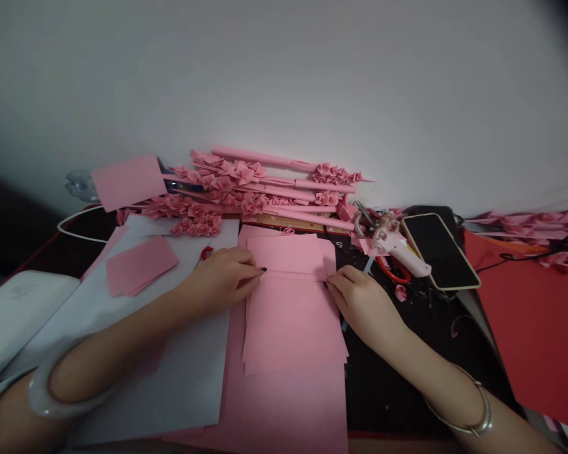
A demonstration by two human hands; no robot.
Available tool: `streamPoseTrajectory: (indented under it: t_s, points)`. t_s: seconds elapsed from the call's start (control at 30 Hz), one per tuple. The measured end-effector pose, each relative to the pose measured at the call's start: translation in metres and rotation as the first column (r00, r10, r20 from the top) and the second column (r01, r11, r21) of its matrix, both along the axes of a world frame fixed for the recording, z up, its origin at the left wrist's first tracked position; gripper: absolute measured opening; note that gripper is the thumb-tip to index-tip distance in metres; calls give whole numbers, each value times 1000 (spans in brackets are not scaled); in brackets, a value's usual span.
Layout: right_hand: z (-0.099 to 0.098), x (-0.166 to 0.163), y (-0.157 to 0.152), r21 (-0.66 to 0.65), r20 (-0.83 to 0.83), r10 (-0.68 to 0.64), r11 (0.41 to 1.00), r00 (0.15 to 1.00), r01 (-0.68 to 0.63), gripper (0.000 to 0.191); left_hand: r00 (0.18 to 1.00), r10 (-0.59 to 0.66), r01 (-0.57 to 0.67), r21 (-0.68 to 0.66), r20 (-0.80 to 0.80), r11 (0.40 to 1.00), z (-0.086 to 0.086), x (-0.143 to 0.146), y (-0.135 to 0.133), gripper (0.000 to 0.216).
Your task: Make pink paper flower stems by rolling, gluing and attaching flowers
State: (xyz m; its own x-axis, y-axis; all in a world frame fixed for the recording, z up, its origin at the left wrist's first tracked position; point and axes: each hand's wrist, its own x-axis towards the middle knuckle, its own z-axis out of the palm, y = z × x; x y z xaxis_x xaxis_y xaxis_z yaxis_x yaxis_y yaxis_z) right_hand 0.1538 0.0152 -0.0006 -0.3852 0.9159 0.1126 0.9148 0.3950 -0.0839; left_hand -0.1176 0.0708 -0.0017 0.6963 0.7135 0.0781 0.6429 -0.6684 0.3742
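Observation:
Pink paper sheets lie stacked in front of me on larger pink paper. Across the stack's upper part runs a horizontal edge or fold, with a pink piece above it. My left hand pinches the left end of that edge, thumb and fingertips together. At the right end, my right hand pinches the paper's side in the same way. Whether the edge is a fold or a separate sheet, I cannot tell.
Pink paper flowers and rolled stems lie along the wall. A glue gun, red-handled scissors and a phone sit at the right, by red paper. White paper with small pink cards lies left, beside a white box.

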Motion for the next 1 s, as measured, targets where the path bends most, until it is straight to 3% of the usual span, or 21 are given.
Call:
streamPoseTrajectory:
  t_s: [0.17, 0.33, 0.5, 0.67, 0.87, 1.0]
  points:
    - [-5, 6, 13, -39, -301, -48, 999, 952, 38, 12, 997, 4, -1, -36, 73, 999, -8, 1, 3, 24]
    - [-2, 10, 21, -189, -438, -126, 981, 890, 46, 12, 988, 64, -47, -126, 137, 991, -11, 2, 5, 13]
    - [-1, 10, 21, -187, -448, -98, 982, 889, 14, 11, 969, 124, -91, -158, 213, 983, -9, 2, 5, 11]
    - [-2, 9, 18, -70, -470, -8, 997, 883, -27, 14, 958, 163, -126, -167, 234, 978, -10, 0, 5, 7]
    - [-5, 8, 15, 10, -385, 75, 997, 920, -77, 12, 965, 112, -116, 1, 235, 993, -12, -3, 5, 15]
    - [-5, 8, 14, 75, -266, 133, 990, 955, -117, 21, 980, 97, -108, 54, 176, 993, -12, -4, 5, 19]
